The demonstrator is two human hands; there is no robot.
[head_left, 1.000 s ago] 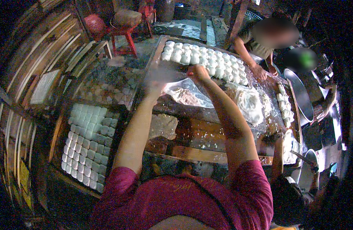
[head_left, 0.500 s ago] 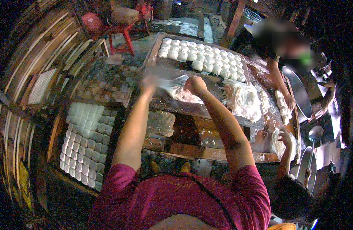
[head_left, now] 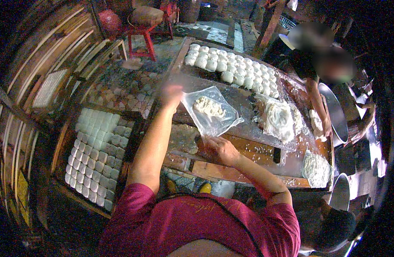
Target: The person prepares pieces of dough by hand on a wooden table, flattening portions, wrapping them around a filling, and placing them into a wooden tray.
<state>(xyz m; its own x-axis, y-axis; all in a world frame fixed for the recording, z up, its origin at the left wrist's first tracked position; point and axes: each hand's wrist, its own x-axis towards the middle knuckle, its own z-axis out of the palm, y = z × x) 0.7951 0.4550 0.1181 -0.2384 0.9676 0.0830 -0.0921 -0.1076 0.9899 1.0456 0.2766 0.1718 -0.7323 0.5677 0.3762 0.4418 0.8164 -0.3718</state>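
Observation:
A thin, translucent white cloth (head_left: 212, 126) lies spread over the dark board in front of me, one corner pointing away. On its middle rests a crumbly white lump of what looks like curd (head_left: 209, 107). My left hand (head_left: 172, 97) is closed at the cloth's left corner, its fingers smeared by motion. At the near corner, my right hand (head_left: 223, 150) pinches the cloth, knuckles up. To the right of these, a heap of damp white cloths (head_left: 274, 118) sits on the board. Behind them stand rows of small, rounded white parcels (head_left: 231, 64).
Another person's hand (head_left: 324, 124) touches a white bundle at the table's right side, beside a large metal basin (head_left: 334, 113). A second person bends at the lower right, near a white cloth pile (head_left: 316, 169). On my left is a tray of white blocks (head_left: 92, 158); a red stool (head_left: 141, 40) stands beyond.
My right hand has come from the far side toward me, and the bunched cloth is now spread, showing the white lump. At lower right, the second person's hand has left the cloth pile.

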